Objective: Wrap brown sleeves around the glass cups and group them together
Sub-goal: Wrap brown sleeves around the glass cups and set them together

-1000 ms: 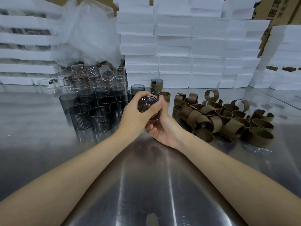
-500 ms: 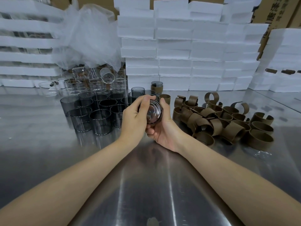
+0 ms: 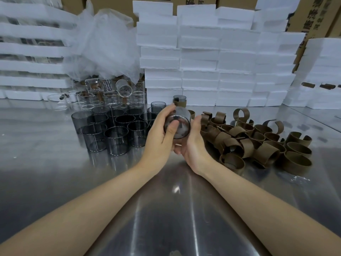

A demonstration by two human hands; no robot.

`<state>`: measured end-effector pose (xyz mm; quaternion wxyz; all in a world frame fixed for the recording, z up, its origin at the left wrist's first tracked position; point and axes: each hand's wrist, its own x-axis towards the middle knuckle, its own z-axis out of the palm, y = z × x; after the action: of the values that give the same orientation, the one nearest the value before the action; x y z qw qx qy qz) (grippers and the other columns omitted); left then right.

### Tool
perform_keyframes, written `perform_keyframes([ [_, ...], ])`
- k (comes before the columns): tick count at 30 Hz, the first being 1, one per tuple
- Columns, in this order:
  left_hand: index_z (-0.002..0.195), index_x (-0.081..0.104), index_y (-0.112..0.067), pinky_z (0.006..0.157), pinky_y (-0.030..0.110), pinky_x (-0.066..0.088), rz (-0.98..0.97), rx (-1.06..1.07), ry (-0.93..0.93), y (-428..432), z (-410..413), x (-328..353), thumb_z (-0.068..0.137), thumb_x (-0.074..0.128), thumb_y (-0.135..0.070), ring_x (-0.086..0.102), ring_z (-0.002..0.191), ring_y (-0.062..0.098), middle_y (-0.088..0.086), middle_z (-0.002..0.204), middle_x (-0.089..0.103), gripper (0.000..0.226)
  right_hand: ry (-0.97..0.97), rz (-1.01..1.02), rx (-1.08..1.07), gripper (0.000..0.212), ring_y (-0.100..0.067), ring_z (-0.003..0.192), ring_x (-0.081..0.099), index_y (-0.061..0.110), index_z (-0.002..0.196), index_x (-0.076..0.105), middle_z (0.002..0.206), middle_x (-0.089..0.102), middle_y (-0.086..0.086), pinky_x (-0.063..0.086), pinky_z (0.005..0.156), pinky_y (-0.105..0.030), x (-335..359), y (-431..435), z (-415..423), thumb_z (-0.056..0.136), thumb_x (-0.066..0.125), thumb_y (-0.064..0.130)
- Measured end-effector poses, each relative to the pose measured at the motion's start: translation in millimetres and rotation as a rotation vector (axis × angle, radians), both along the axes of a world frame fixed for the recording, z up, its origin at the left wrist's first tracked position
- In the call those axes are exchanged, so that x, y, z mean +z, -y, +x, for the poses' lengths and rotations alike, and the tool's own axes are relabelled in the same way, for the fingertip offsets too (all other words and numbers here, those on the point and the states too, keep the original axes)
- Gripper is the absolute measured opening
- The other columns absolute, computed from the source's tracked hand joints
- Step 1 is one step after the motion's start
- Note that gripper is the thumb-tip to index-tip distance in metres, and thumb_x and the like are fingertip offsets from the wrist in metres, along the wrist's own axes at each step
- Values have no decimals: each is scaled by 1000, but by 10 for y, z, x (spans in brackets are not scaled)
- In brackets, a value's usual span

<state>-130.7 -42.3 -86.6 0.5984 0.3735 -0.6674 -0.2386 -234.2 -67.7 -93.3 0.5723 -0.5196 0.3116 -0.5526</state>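
Observation:
My left hand point(image 3: 158, 133) grips a smoky glass cup point(image 3: 181, 124) lying on its side above the steel table, base toward me, thumb pressed on the base. My right hand point(image 3: 193, 145) cups it from the right, fingers curled underneath and thumb standing a little off the glass. Whether a sleeve is on this cup I cannot tell. Several bare smoky cups point(image 3: 114, 126) stand grouped at the left. A pile of curled brown sleeves point(image 3: 258, 143) lies at the right. One sleeved cup point(image 3: 180, 101) stands just behind my hands.
Clear glasses point(image 3: 103, 95) crowd behind the smoky ones under a crumpled plastic bag point(image 3: 107, 45). Stacks of white foam trays point(image 3: 203, 58) line the back and both sides. The steel table point(image 3: 166, 209) reaches toward me between my forearms.
The cup has been turned between my hands. My left thumb now lies across its base, and my right thumb has come off the glass.

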Motion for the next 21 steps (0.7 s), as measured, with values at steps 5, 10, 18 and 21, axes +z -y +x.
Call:
perform_keyframes([
  [5, 142, 49, -15, 94, 29, 53, 8, 9, -108, 48, 71, -36, 105, 36, -9, 63, 109, 4, -11, 126, 61, 39, -181, -260, -158, 47, -8, 70, 64, 22, 126, 37, 91, 66, 11, 48, 47, -23, -70, -21, 36, 90, 67, 23],
  [10, 132, 56, 0, 118, 37, 31, -318, 83, 235, 36, 72, -18, 90, 35, 15, 44, 136, 16, 10, 142, 52, 50, -316, -290, -366, 56, -17, 95, 66, 14, 122, 43, 104, 62, 2, 56, 85, -39, 10, -70, -23, 78, 74, 0],
  [18, 150, 33, -9, 120, 50, 18, -466, 365, 940, -22, -44, -31, 100, 21, -28, 11, 150, 30, 5, 160, 23, 55, -147, -269, -303, 47, 34, 88, 42, -4, 137, 43, 94, 54, 39, 21, 93, 4, -151, -19, 0, 92, 46, -12],
  [21, 151, 30, -12, 114, 46, 33, -315, 447, 809, -35, -22, -26, 100, 23, -37, 23, 147, 32, 9, 162, 19, 57, -557, -491, -387, 23, 13, 78, 59, 8, 116, 53, 87, 57, 16, 48, 78, -10, -77, -100, -8, 100, 39, 0],
])
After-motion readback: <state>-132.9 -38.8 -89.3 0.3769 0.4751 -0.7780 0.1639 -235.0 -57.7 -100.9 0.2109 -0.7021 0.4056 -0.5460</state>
